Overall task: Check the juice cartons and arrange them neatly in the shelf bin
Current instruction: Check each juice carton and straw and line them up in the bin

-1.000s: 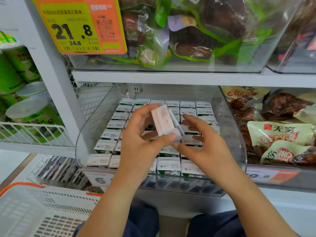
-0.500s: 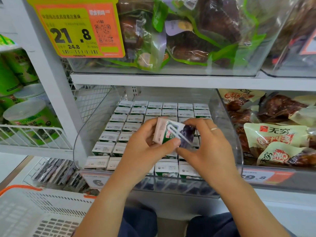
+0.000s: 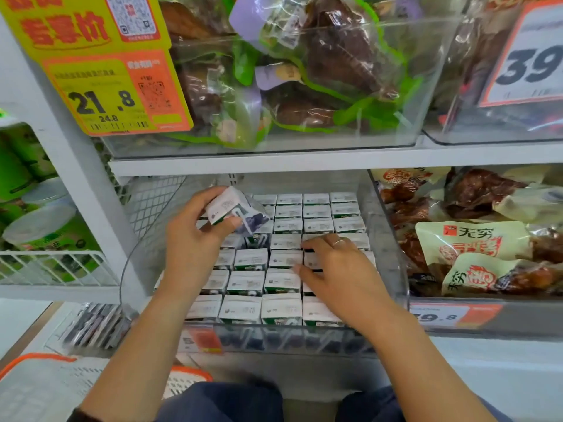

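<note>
Shelf bin [image 3: 393,239], clear plastic, front edge nearest: held juice cartons [image 3: 281,309] packed upright in near-complete rows. Right hand [image 3: 341,272]: lay on the mid-right rows, fingertips curled into a dark gap between cartons; whether it gripped one could not be told. Left hand [image 3: 195,239]: pinched one tilted carton [image 3: 236,210] above the rear-left rows. Judged mostly arranged; this carton remained unplaced.

Head view, down, near shelf bin [image 3: 393,269]

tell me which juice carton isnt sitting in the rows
The tilted carton gripped by the left hand, lifted above the bin's back left; the others stand packed in rows.
</note>
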